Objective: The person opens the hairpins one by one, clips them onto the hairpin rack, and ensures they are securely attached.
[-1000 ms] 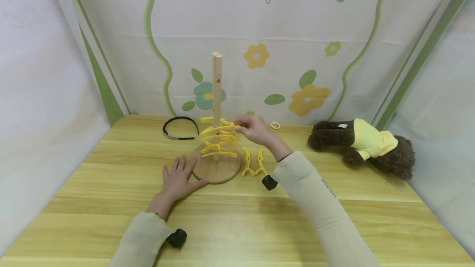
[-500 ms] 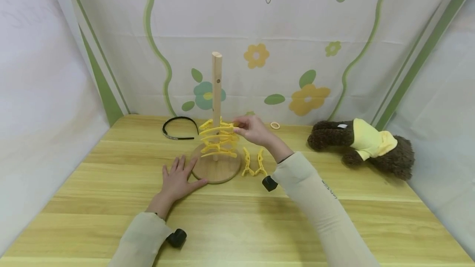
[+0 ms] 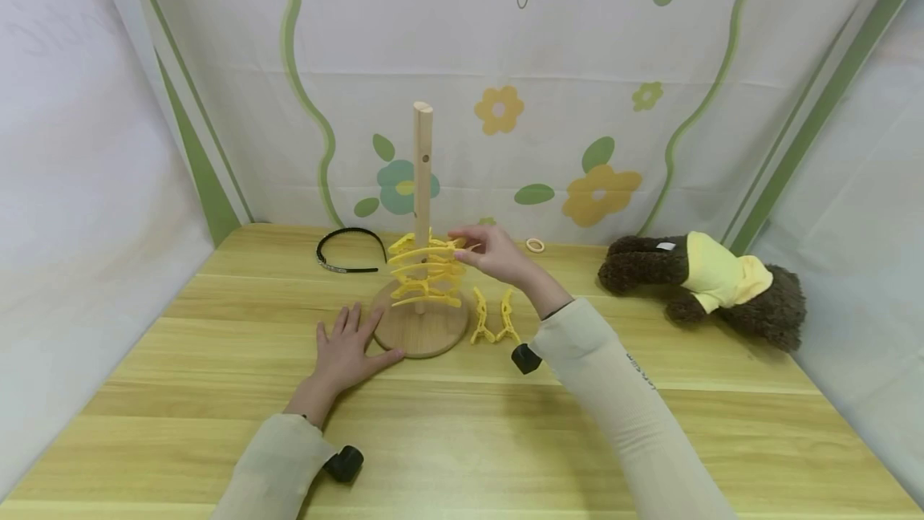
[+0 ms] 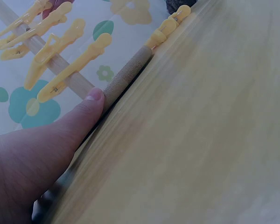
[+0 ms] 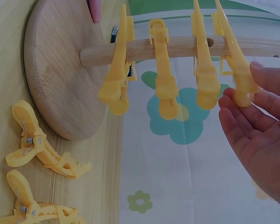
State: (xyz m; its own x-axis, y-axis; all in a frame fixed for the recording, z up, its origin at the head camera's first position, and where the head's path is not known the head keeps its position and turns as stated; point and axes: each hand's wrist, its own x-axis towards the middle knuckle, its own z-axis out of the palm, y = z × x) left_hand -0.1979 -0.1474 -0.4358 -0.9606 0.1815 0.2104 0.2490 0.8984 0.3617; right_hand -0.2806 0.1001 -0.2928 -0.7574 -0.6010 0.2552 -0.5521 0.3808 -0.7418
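1. A white cloth backdrop (image 3: pixel 433 38), printed with green wavy stems, leaves and orange and teal flowers, hangs behind everything.
2. The wood-grain table (image 3: pixel 462 440) reaches back to the cloth.
3. On it stands a wooden stand: a round base (image 3: pixel 422 335) lying flat, with an upright post (image 3: pixel 423 151) rising from it.
4. A brown plush toy (image 3: pixel 718 279) in a yellow top lies near the table's right end, well apart from the stand.
5. The left hand (image 3: pixel 345 351) rests with fingers spread and gripping nothing; its thumb touches the base's near edge.
6. The right hand (image 3: pixel 498 253) is raised beside the post, thumb and fingers on either side of the topmost clip's (image 5: pixel 242 70) handles; whether they squeeze, I cannot tell.
7. A black headband (image 3: pixel 352 229) with a decorated section lies on the table, left of the post and behind the base.
8. Several yellow spring clips (image 5: pixel 163 74) sit crosswise on the lower post, one above another. Two loose yellow clips (image 5: pixel 45 151) are on the table, just right of the base.
9. A small pale ring (image 3: pixel 536 251) lies near the table's back edge, beyond the right hand.
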